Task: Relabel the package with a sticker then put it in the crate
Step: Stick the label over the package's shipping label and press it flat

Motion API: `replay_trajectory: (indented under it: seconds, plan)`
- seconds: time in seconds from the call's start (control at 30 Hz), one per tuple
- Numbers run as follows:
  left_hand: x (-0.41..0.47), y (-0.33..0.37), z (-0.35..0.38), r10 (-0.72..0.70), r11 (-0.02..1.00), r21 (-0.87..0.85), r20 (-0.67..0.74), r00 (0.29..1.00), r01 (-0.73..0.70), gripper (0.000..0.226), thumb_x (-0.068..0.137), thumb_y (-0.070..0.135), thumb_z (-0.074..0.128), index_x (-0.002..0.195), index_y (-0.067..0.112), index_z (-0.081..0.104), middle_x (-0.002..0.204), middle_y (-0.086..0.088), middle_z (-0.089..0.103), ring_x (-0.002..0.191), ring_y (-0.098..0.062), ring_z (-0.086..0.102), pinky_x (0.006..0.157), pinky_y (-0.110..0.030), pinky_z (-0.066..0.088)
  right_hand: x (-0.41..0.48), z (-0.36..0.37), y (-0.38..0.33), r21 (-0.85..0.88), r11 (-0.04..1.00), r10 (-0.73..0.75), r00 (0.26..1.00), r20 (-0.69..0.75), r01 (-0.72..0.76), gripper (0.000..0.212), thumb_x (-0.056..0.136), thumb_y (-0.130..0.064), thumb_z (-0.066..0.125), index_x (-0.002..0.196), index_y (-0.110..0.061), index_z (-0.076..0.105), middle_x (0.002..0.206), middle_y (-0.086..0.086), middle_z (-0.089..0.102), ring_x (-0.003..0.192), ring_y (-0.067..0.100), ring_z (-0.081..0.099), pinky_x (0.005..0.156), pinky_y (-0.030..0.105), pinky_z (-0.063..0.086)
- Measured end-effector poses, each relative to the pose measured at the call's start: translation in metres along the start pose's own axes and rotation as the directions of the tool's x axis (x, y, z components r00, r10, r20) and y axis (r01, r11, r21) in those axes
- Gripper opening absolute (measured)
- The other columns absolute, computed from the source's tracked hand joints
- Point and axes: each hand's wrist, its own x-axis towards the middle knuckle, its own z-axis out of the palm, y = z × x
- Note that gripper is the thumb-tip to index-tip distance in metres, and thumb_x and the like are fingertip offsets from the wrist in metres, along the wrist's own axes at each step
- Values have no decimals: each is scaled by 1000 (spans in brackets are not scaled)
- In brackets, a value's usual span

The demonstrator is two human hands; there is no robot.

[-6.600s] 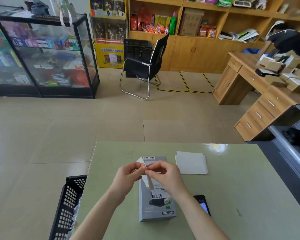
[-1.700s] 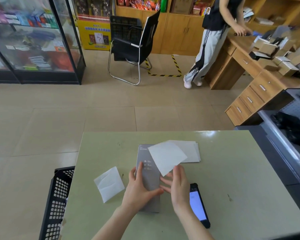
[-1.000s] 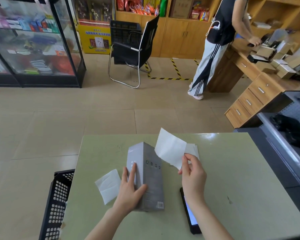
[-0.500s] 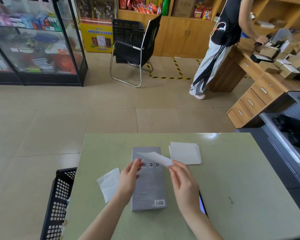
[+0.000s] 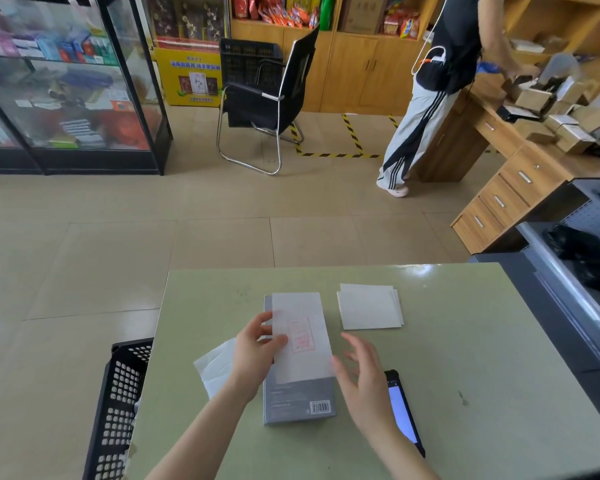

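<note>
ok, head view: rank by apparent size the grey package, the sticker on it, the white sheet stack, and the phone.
1. grey package, partly covered
2. sticker lying on it
3. white sheet stack; close to the sticker and farther from the camera, so that order is unsure
4. phone, partly hidden by the right arm

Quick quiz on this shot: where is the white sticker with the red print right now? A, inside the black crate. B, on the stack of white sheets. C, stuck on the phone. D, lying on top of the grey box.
D: the white sticker lies along the far part of the grey box, with the left hand on its edge and the right hand open beside it.
</note>
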Motion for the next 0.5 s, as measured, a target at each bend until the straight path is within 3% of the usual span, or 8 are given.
replay_trajectory:
  seconds: [0.1,0.2,0.37,0.5]
  plan:
    - [0,-2,0,15,999,48,38,999,-16,39,83,2,65,113,27,62,96,-6,68,79,-19,69,61,-30,56,18,5,-5,140,967,209,977,29,-211,34,90,-29,59,123,-30,50,121,-8,58,98,-3,57,74,14,45]
    - [1,-5,1,18,996,92,62,998,-24,43,82,3,67,117,28,59,100,-6,67,83,-21,69,59,-24,54,32,14,-8,184,930,309,948,82,-319,38,87,-23,65,122,-23,52,102,-1,65,86,6,61,67,17,44]
    - [4,-11,-2,46,961,268,81,996,-66,50,81,4,66,125,26,57,103,-1,67,87,-21,68,73,-36,60,39,27,-4,161,910,380,924,43,-382,29,82,-12,68,108,-22,61,82,-1,67,74,11,63,60,22,43]
    - [8,-18,-4,135,876,461,45,990,-141,62,78,7,69,135,24,50,108,-1,59,91,-11,62,73,-22,52,39,35,-2,132,919,371,928,29,-372,23,81,-12,69,97,-27,62,76,-9,65,71,8,63,56,16,40]
